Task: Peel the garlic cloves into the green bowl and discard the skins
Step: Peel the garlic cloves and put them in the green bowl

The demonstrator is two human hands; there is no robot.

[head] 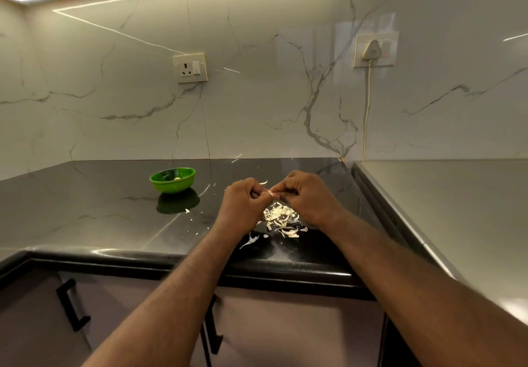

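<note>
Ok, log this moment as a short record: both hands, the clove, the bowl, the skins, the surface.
left hand: fingers curled, pinching the garlic clove
right hand: pinching the same clove from the opposite side
green bowl: upright on the countertop, left of the hands and apart from them, with a pale piece inside
skins: loose pile on the countertop directly under the hands, stray flakes scattered around
task state: peeling under way, skins not yet discarded
</note>
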